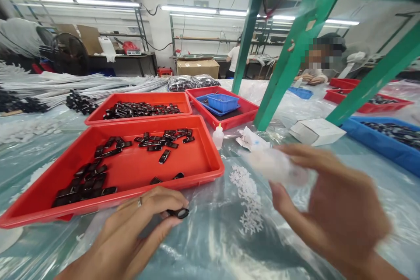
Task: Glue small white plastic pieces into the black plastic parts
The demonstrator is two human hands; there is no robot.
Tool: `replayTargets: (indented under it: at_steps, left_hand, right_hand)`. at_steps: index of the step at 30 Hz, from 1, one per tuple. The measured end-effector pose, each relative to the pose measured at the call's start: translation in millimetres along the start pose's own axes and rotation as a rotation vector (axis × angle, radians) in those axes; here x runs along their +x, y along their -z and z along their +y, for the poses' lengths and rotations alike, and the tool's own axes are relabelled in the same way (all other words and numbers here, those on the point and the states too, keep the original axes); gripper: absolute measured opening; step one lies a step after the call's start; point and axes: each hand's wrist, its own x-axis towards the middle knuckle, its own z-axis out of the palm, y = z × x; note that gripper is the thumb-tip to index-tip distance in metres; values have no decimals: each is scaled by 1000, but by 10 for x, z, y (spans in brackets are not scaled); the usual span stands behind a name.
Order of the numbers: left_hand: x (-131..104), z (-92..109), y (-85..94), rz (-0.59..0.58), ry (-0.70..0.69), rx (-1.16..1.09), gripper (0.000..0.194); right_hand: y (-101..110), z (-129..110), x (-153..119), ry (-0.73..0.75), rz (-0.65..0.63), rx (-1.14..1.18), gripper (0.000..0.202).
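Near the front of the table my left hand (134,229) pinches a small black part (182,213) with an oval end between thumb and fingertips. On the right, my right hand (341,210) is smeared by motion, its fingers around a whitish, translucent squeeze bottle (275,165). Small white plastic pieces (247,201) lie in a loose strip on the table between my hands. Just beyond my left hand, a red tray (183,186) holds many loose black parts (157,142). Past its right corner stands a small white bottle (218,138) with a yellow tip.
Behind are a second red tray (138,96) of black parts and a red tray (243,118) holding blue baskets (223,103). A crumpled white tissue (252,139), a white box (316,131) and green posts (288,52) stand right. Another person (315,74) sits beyond.
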Motion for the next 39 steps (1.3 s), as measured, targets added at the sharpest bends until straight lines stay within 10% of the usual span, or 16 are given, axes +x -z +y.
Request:
replayTargets:
  at_steps: [3, 7, 13, 23, 28, 33, 39]
  left_hand:
    - [46, -57, -5, 42, -35, -34, 13]
    - [171, -137, 44, 123, -40, -31, 10]
    - [190, -135, 235, 272, 80, 88, 15]
    - [-892, 119, 932, 334, 334, 117, 14]
    - [-1560, 317, 1058, 372, 506, 267, 26]
    - [-1635, 344, 758, 444, 540, -23, 28]
    - [-1539, 537, 658, 301, 435, -66, 17]
  right_hand:
    - [-205, 264, 80, -195, 36, 120, 30]
    - [-318, 536, 167, -482, -254, 116, 43]
    - [-315, 679, 206, -522, -498, -87, 32]
    - [-152, 963, 290, -474, -686, -383, 28]
    - [-81, 47, 325, -229, -861, -336, 19]
    - [-876, -1190, 134, 352, -1239, 9, 26]
    - [-1550, -1457, -55, 515, -1192, -71, 55]
